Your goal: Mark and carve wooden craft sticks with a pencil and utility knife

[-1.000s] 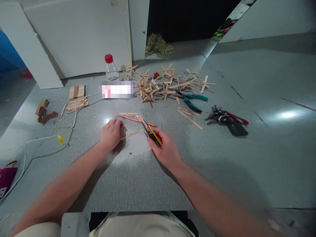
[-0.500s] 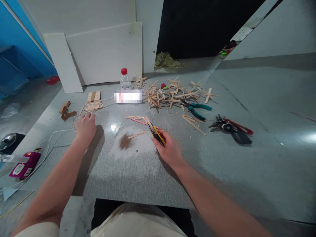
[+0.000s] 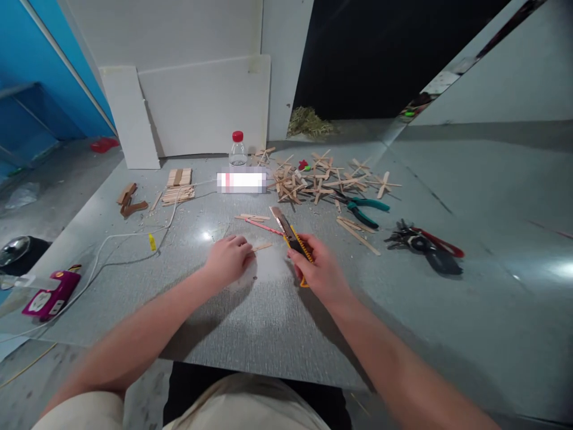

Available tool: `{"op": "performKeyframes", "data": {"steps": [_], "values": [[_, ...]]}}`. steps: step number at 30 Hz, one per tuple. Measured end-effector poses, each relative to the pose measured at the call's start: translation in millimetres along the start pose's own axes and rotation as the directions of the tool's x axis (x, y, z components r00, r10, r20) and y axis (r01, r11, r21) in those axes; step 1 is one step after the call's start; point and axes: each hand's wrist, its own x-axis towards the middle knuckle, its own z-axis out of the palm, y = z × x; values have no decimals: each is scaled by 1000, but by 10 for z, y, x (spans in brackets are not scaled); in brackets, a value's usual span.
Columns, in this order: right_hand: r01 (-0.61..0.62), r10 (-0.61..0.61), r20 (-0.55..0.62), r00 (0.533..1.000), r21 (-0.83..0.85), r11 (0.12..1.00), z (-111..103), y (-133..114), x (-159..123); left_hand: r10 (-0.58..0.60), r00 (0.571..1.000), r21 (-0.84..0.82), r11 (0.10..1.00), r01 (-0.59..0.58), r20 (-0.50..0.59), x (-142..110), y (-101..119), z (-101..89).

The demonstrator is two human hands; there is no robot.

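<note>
My left hand rests low on the table with its fingers curled together over the left end of a wooden craft stick. The stick's other end shows beyond the fingertips. In my right hand is a black-and-yellow utility knife, its blade extended and pointing away to the upper left. Just left of the blade lies a thin pinkish-red rod, beside a few loose craft sticks.
Stick crosses lie heaped at the back, near teal-handled pliers. A multi-tool punch is on the right. Stacked sticks, a red-capped bottle, a white cable and a purple power strip are around.
My left hand has moved right and nearer, from beside the stacked sticks to the craft stick in the middle. My right hand keeps the knife. The view has shifted slightly.
</note>
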Motion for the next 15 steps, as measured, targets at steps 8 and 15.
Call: {"op": "performKeyframes", "data": {"steps": [8,15], "values": [[74,-59,91,994,-172,982,-204,135,278,16,999,-251,968,-8,28,113,-135,208],[236,-190,154,970,-382,894,-343,297,169,40,999,-408,912,-26,26,107,-181,247]]}}
